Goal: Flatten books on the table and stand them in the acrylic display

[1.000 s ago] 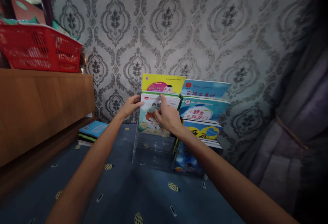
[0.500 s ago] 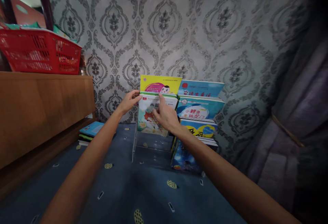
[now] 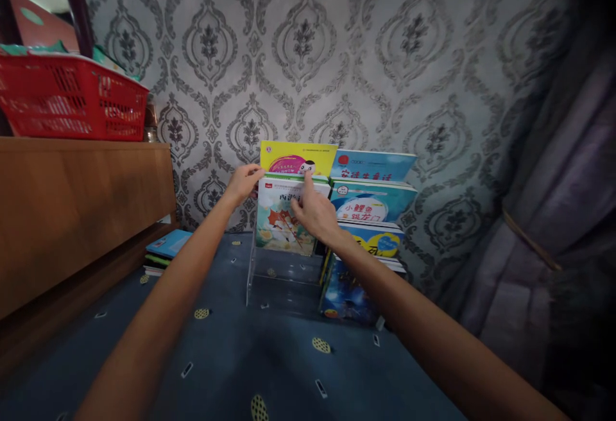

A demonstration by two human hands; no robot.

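Note:
A clear acrylic tiered rack [image 3: 283, 280] stands on the blue cloth against the patterned wall, holding several children's books. My left hand [image 3: 244, 182] pinches the top left corner of a white picture book [image 3: 276, 222] in the rack's left column. My right hand [image 3: 315, 210] lies on that book's cover, with the forefinger raised to its top edge. Behind it stands a yellow book [image 3: 297, 158]. The right column holds blue books [image 3: 373, 199] in steps, and a dark blue book [image 3: 347, 296] at the bottom.
A red plastic basket [image 3: 72, 97] sits on a wooden cabinet [image 3: 81, 209] at the left. A small stack of books [image 3: 166, 251] lies at the cabinet's foot. A grey curtain [image 3: 553, 228] with a tie hangs at the right.
Both hands stayed on the white book, shifting slightly up with it. The view drifted a little to the right and up.

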